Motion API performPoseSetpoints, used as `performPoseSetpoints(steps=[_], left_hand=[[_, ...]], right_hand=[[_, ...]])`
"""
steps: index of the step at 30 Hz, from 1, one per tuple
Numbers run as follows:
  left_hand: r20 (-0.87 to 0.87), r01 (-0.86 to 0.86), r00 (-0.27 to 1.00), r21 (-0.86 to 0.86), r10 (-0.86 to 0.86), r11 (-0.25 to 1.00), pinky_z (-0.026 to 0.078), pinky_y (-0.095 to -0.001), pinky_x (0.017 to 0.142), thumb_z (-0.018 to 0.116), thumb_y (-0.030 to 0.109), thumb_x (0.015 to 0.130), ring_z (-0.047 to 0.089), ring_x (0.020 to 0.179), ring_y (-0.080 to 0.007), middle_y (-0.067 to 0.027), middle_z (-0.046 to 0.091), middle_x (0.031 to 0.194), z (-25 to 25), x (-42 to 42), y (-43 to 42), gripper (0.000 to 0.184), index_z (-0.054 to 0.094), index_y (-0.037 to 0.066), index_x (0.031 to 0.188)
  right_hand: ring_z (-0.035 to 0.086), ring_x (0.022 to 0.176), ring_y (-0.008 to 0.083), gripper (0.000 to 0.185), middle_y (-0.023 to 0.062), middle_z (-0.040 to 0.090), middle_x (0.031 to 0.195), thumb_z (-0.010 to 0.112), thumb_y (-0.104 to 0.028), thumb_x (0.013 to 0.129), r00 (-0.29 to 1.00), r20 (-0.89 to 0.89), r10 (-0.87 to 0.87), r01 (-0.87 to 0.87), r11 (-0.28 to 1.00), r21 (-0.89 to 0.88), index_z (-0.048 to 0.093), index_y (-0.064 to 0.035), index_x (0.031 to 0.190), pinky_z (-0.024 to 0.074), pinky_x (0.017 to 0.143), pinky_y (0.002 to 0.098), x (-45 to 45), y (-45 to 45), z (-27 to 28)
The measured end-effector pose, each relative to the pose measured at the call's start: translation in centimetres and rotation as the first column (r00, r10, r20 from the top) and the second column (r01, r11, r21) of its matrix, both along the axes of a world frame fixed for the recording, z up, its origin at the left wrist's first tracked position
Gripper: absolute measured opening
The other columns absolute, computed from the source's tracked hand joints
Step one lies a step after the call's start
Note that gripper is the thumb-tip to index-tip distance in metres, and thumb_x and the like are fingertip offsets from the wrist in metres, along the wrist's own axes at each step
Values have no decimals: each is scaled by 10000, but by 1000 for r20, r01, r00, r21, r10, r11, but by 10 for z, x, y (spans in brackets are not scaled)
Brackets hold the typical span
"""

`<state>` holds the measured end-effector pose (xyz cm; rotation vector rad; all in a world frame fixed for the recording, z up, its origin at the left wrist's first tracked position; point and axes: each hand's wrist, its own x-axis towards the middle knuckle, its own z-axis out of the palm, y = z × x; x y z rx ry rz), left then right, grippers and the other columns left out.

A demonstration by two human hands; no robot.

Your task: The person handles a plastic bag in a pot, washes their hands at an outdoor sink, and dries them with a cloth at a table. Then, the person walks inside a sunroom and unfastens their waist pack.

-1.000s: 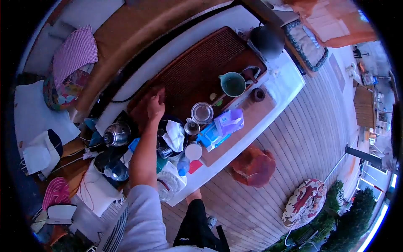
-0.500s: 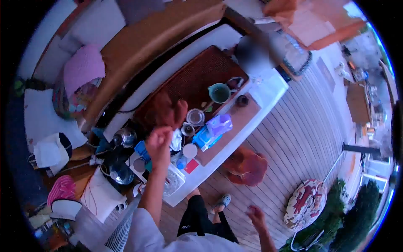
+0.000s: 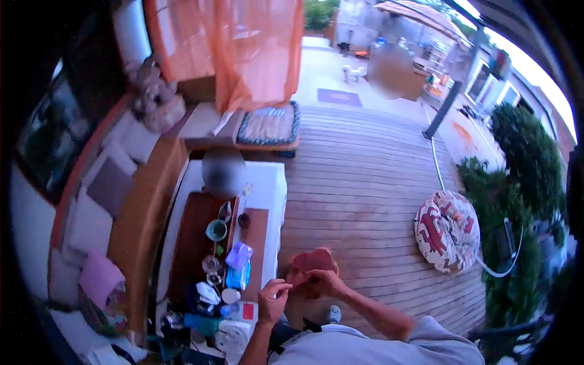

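Observation:
My left hand (image 3: 274,299) is closed in a pinch in front of my body, beside the near right edge of the white table. Facing it, with a small gap between the fingertips, my right hand (image 3: 326,281) is also pinched. Anything between the fingers is too small to make out. Below both hands stands a reddish-brown wooden stool (image 3: 315,260). On the table nearest my left hand lie a red card (image 3: 248,311), a white round lid (image 3: 230,295) and a blue packet (image 3: 238,277) with a purple pack (image 3: 239,256) on it.
Farther along the white table (image 3: 277,182) is a dark red tray (image 3: 191,243) bearing a green bowl (image 3: 216,230). A long cushioned bench runs along the left. Wooden decking (image 3: 359,182) spreads rightward to a patterned round cushion (image 3: 447,231). A white dog (image 3: 351,73) stands far off.
My view has swung to the right, away from the bench. My left hand has left the space above the table, and my right hand has come in from the side to meet it.

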<state>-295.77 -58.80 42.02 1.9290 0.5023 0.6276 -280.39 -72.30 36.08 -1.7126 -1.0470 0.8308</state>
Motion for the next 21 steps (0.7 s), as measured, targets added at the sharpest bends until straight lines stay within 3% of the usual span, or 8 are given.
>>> performPoseSetpoints(steps=[2, 4, 5, 7, 13, 16, 19, 21], left_hand=[[-6, 37, 999, 62, -37, 997, 460, -283, 706, 576, -1, 699, 565, 797, -244, -99, 576, 857, -4, 23, -17, 117, 624, 34, 800], [-67, 78, 995, 20, -76, 997, 447, -294, 766, 579, 20, 701, 549, 858, -257, -112, 566, 915, -5, 43, -33, 167, 619, 30, 863], [-67, 94, 994, 32, -92, 995, 447, -294, 766, 579, 20, 701, 549, 858, -257, -112, 566, 915, -9, 52, -41, 167, 619, 30, 863], [-40, 86, 996, 107, -82, 990, 426, -308, 815, 583, 38, 703, 528, 915, -268, -119, 545, 983, -19, 74, -50, 216, 607, 34, 917], [72, 254, 953, 335, -293, 907, 373, -331, 886, 537, 207, 775, 467, 1016, -265, -132, 496, 1080, 29, 122, -87, 383, 473, 18, 1103], [87, 416, 887, 270, -453, 868, 379, -335, 875, 519, 243, 779, 473, 1000, -265, -131, 498, 1070, 46, 125, -105, 393, 473, 19, 1099], [120, 576, 804, 89, -582, 813, 386, -339, 863, 500, 279, 783, 480, 983, -265, -129, 501, 1061, 58, 121, -122, 407, 472, 20, 1095], [180, 645, 761, -115, -623, 755, 390, -342, 856, 487, 303, 785, 484, 973, -264, -128, 502, 1054, 60, 118, -133, 418, 471, 21, 1093]], right_hand=[[566, 735, 188, 187, 92, 591, 838, 560, -74, 772, 980, 97, -176, 167, 982, 87, 573, -52, 957, 475, 654, 262, 14, -35, 2], [558, 607, 166, 199, 73, 601, 754, 566, -102, 771, 725, -594, -349, 420, 908, -21, 567, -30, 957, 476, 571, 265, 28, -65, 24], [558, 607, 166, 199, 73, 601, 754, 566, -102, 771, 720, -598, -354, 434, 901, -10, 567, -30, 957, 476, 571, 265, 36, -80, 25], [535, 527, 137, 203, 53, 587, 691, 566, -130, 775, 907, 274, -319, 295, 947, 125, 568, -18, 945, 462, 500, 260, 53, -100, 25], [502, 627, 70, 209, 0, 562, 709, 548, -180, 804, 892, -361, -272, 324, 942, 90, 560, 9, 893, 443, 553, 238, 58, -116, 153], [491, 714, 83, 284, 59, 567, 731, 526, -251, 820, 940, -342, 16, 56, 978, 199, 561, 27, 868, 418, 646, 264, 55, -116, 213], [504, 583, 141, 328, 99, 544, 627, 517, -276, 820, 962, 52, 266, -271, 957, 108, 553, 42, 747, 417, 560, 288, 54, -102, 271], [504, 500, 194, 375, 138, 515, 560, 496, -295, 825, 743, 435, 509, -633, 745, 209, 530, 41, 663, 407, 496, 302, 51, -83, 284]])
